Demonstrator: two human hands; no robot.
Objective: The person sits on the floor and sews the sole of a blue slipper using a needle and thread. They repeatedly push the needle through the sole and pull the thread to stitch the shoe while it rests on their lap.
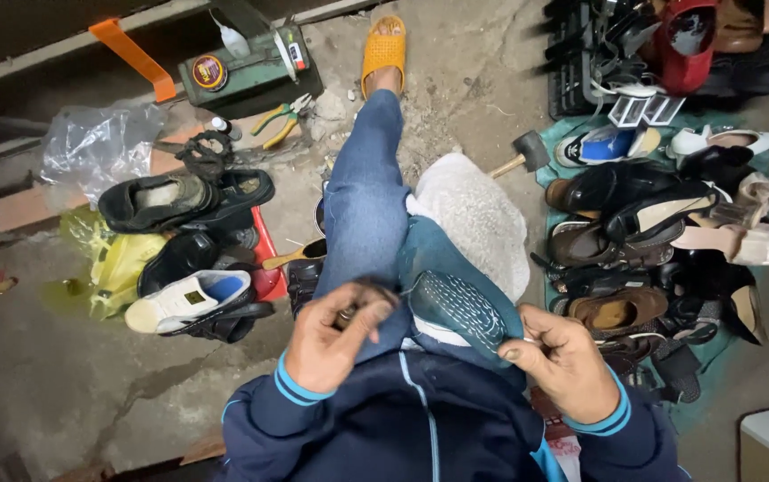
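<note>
A teal shoe (pixel 456 299) lies sole up on my lap, over my blue-jeaned leg (pixel 362 205). My left hand (pixel 331 335) is closed around a small dark tool at the shoe's left side. My right hand (pixel 563 361) rests by the shoe's heel end on the right, thumb and fingers pinched together on something thin that I cannot make out. My foot wears an orange slipper (pixel 384 49) stretched out ahead.
A pile of worn shoes (pixel 652 241) covers a green mat at right. More shoes (pixel 188 259) sit at left beside yellow and clear plastic bags. A hammer (pixel 523 153), pliers (pixel 279 120), a green metal box (pixel 246 76) and a white fluffy cloth (pixel 473 214) lie ahead.
</note>
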